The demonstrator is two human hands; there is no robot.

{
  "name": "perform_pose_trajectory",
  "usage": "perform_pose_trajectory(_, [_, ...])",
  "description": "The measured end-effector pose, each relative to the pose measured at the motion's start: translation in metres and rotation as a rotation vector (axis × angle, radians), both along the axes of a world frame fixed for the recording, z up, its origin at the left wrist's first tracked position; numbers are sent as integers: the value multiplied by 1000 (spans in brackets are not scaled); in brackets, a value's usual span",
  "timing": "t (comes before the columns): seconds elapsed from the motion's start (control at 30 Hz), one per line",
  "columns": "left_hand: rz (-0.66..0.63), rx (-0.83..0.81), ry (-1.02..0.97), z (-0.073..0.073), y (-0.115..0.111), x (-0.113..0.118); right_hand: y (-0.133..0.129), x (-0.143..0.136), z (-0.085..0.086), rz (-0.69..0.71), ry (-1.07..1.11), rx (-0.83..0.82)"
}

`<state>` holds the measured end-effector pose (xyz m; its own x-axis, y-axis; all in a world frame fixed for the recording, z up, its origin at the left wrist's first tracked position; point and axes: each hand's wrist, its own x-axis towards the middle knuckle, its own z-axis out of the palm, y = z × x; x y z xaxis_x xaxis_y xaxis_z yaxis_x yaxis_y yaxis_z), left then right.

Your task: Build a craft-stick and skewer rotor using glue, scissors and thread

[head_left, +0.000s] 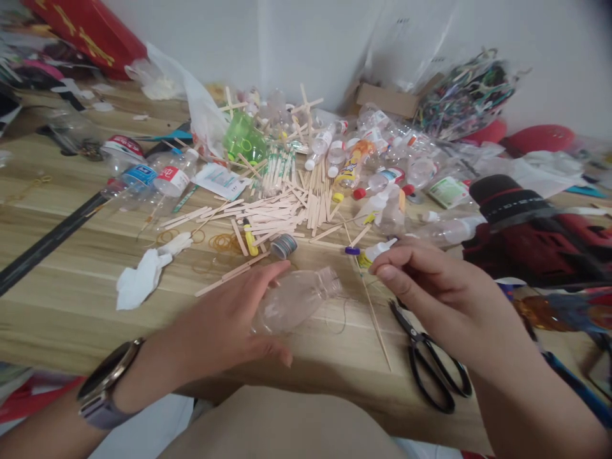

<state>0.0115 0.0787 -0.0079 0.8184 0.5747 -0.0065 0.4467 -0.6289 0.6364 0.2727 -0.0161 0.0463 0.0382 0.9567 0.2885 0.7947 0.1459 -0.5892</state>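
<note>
A clear plastic bottle (299,299) without a cap lies near the front edge of the wooden table, its neck pointing right. My left hand (239,315), with a watch on the wrist, is curved round the bottle's base end, thumb and fingers on either side. To the right, my right hand (425,287) is raised with thumb and index fingertips pinched together; whatever they hold is too small to make out. A thin dark thread or wire (343,322) curls by the bottle's neck. Beneath and left of my right hand lies a thin wooden skewer (377,319).
Black scissors (433,363) lie at the right front, below a red and black power tool (535,229). Behind are wooden sticks (272,213), a grey tape roll (284,246) and several plastic bottles. A crumpled white glove or tissue (143,277) lies at left.
</note>
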Motion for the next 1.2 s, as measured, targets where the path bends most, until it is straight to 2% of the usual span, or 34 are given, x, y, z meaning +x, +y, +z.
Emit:
perform_pose_trajectory(0.13, [-46,56,-34,3,-3,1,3,-13,8,167,-55,-18])
perform_pose_trajectory(0.3, [-71,86,-46,9,-4,2,10,-16,14,313,3,-68])
perform_pose_trajectory(0.47, [-46,54,-50,9,-3,4,17,-10,16,493,74,-304])
perform_pose_trajectory(0.6, [-31,102,-66,8,-4,9,21,-11,21,548,1,-431])
perform_pose_trajectory(0.73, [8,177,-101,7,-2,8,21,-7,32,562,-42,-304])
perform_pose_trajectory(0.83, [45,214,-132,5,0,5,17,2,35,476,7,-165])
perform_pose_trajectory(0.9, [55,247,-165,3,2,4,14,5,29,313,98,-63])
perform_pose_trajectory(1.0, [53,317,-211,-1,3,4,12,1,5,68,298,0])
perform_pose_trajectory(1.07, [46,364,-226,-3,4,5,13,-6,-15,58,451,-129])
perform_pose_trajectory(1.13, [31,402,-229,-5,5,6,15,-13,-33,142,675,-248])
perform_pose_trajectory(1.2, [26,436,-217,-5,5,6,17,-17,-43,160,813,-253])
